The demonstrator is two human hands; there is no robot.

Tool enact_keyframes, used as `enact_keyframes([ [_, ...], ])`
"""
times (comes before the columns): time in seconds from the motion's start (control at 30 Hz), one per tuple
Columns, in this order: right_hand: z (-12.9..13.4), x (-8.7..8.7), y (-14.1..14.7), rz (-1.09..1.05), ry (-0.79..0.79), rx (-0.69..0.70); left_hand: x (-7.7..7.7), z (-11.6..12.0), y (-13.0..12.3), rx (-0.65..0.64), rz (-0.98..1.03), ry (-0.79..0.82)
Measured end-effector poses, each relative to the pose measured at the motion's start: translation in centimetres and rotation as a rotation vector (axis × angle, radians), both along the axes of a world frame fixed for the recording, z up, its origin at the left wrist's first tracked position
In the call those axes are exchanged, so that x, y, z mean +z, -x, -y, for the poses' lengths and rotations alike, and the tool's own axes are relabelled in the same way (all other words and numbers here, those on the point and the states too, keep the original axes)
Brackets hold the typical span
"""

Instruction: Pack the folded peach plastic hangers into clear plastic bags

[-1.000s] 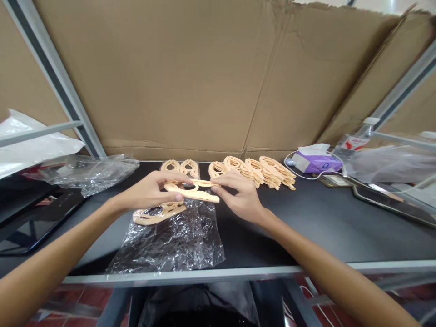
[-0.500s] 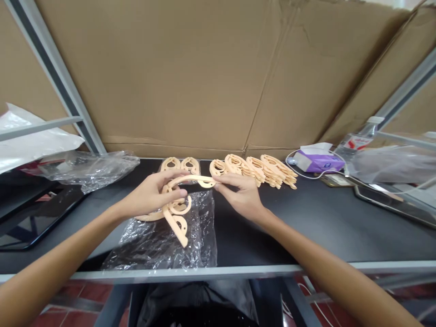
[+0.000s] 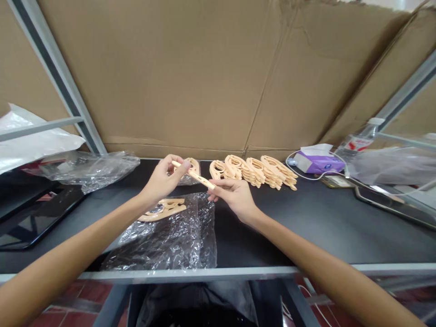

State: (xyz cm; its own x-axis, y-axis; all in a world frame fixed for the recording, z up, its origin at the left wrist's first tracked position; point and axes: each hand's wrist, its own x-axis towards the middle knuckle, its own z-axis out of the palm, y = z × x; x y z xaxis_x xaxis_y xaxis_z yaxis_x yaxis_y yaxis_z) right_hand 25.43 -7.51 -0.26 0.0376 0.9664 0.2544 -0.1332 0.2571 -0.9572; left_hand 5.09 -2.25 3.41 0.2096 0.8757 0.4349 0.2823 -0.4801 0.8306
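Observation:
Between my two hands is a beige plastic piece (image 3: 200,180), seen nearly edge-on and slanting down to the right. My left hand (image 3: 165,178) pinches its upper left end, and my right hand (image 3: 235,196) grips its lower right end. Another beige piece (image 3: 165,211) lies on a clear plastic bag (image 3: 173,240) below my left hand. Behind my left hand, more beige pieces (image 3: 193,166) show in part. To the right, several stacks of beige curved pieces (image 3: 254,171) stand in a row.
On the black table (image 3: 316,227), a purple tissue pack (image 3: 320,161), a cable, a phone and a bottle (image 3: 363,136) are at the right. Crumpled plastic (image 3: 102,168) and a dark tablet (image 3: 37,218) are at the left. Cardboard (image 3: 187,77) rises behind.
The held piece was spread out, with an arm hanging down over the bag; now it looks narrow and edge-on. My left hand has turned and moved slightly up, and my right hand has shifted slightly.

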Motion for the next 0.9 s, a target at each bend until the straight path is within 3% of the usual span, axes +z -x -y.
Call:
enact_keyframes([
  [0.07, 0.2, 0.2, 0.0, -0.042, 0.043, 0.068, -0.1, -0.1, 0.3, 0.025, -0.002, -0.083],
  [0.17, 0.4, 0.5, -0.1, -0.088, 0.108, 0.157, -0.2, 0.0, 0.8, -0.034, 0.018, -0.084],
  [0.4, 0.6, 0.8, -0.4, -0.071, 0.183, 0.238, -0.7, 0.5, 1.0, -0.224, 0.206, 0.233],
  [0.53, 0.5, 0.6, -0.5, -0.039, 0.194, 0.265, -1.1, 0.8, 0.9, -0.21, 0.266, 0.325],
  [0.8, 0.5, 0.2, -0.4, 0.169, 0.09, 0.237, -0.8, 1.7, 0.4, -0.155, 0.353, 0.436],
  [0.9, 1.0, 0.1, -0.4, 0.438, -0.126, -0.012, -0.7, 1.9, 0.3, -0.112, 0.356, 0.449],
])
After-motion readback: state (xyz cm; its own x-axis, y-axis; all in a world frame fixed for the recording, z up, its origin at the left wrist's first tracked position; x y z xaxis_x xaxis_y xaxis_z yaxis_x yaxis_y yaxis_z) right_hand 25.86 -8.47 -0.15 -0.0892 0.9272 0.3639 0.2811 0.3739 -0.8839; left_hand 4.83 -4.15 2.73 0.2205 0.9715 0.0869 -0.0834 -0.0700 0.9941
